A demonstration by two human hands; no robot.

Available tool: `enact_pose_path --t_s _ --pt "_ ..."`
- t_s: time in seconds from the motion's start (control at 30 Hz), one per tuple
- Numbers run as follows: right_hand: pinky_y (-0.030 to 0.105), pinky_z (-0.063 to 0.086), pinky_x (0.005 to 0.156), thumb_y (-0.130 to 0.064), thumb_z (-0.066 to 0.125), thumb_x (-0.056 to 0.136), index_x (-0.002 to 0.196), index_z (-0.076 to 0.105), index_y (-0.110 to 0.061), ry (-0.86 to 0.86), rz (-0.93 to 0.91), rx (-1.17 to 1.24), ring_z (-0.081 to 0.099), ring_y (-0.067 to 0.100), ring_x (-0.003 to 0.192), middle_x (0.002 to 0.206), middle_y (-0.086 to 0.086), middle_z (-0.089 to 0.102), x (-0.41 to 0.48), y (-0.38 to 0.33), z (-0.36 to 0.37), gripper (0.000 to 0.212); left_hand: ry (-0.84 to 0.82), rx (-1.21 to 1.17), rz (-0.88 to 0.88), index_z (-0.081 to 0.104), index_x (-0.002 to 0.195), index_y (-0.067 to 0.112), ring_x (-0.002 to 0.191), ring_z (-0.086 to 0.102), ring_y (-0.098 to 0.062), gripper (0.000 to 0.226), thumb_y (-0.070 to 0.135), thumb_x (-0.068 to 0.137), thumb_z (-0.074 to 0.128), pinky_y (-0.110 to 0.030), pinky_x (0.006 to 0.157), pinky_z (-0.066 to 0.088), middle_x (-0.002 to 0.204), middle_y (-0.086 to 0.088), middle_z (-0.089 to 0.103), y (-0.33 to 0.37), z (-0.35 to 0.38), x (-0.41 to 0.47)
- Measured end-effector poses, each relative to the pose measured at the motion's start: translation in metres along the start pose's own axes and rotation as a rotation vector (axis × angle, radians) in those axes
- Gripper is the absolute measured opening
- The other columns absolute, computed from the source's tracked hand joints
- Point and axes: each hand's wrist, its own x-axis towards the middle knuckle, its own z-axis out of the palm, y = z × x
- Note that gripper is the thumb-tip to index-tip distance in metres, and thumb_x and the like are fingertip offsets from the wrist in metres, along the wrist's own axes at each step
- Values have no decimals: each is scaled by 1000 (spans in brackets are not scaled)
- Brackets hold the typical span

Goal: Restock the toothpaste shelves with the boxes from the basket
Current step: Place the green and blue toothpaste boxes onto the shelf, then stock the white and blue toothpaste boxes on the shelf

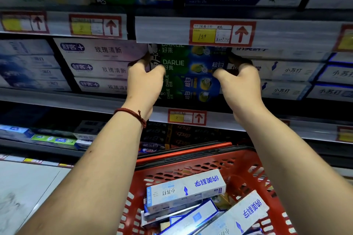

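- two grips are up at the middle shelf (57,101), centre of the frame; we see the left grip (142,82) clamped on the left end of a green darlie box (191,65), thumb on its front.
- the right grip (240,84) pinches the same box's right end.
- the box lies level among other green boxes, just under a red price label (222,33).
- at the bottom, the red basket (191,168) holds white-and-blue boxes (185,187).
- a red cord bracelet (131,113) circles the left wrist.
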Motion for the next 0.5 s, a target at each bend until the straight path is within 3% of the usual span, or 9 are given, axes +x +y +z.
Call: enact_pose_path --t_s 0.1,0.17,0.23,0.3,0.37,0.43,0.5 --pt "51 56 74 -20 66 88 108 64 -2 -10 -42 -84 67 36 85 103 22 70 -3 1 -2 27 5 61 35 59 139 21 72 59 5 52 20 87 63 -7 60 48 119 5 68 0 -1 -3" --pt "41 49 60 -23 67 87 104 66 -6 -43 -89 -153 61 28 72 90 14 70 -5 4 -6 23 -4 125 35 59 136 23 82 64 -9 56 32 81 61 -21 73 55 120 0 65 2 -5 -9" --pt "30 40 58 -28 69 88 99 63 -10 -62 -127 -243 56 20 72 84 3 64 -9 6 -12 22 -13 242 40 55 139 21 112 61 -23 62 38 80 62 -38 97 52 136 -5 57 3 -8 -15" --pt "30 42 74 -37 69 90 104 58 -15 -87 -172 -370 57 23 100 103 1 61 -14 7 -18 29 -34 355 78 49 148 19 132 49 -24 63 35 88 65 -36 108 42 151 -4 46 4 -11 -26" --pt "33 41 98 -43 69 91 134 52 -16 -144 -208 -505 46 26 129 135 7 50 -21 7 -25 53 -68 434 146 44 152 18 138 44 -19 64 32 93 67 -25 103 35 153 0 42 6 -14 -42" --pt "37 37 112 -45 70 91 151 39 -15 -187 -288 -574 39 25 139 150 6 41 -32 7 -34 75 -130 479 213 41 154 19 141 40 -15 67 32 94 68 -22 105 30 154 3 41 7 -17 -64" --pt "34 33 115 -44 73 89 155 36 -15 -236 -374 -597 37 21 141 152 3 40 -45 6 -45 80 -207 555 273 40 155 21 143 37 -14 69 34 94 69 -22 111 26 155 4 41 6 -22 -85"
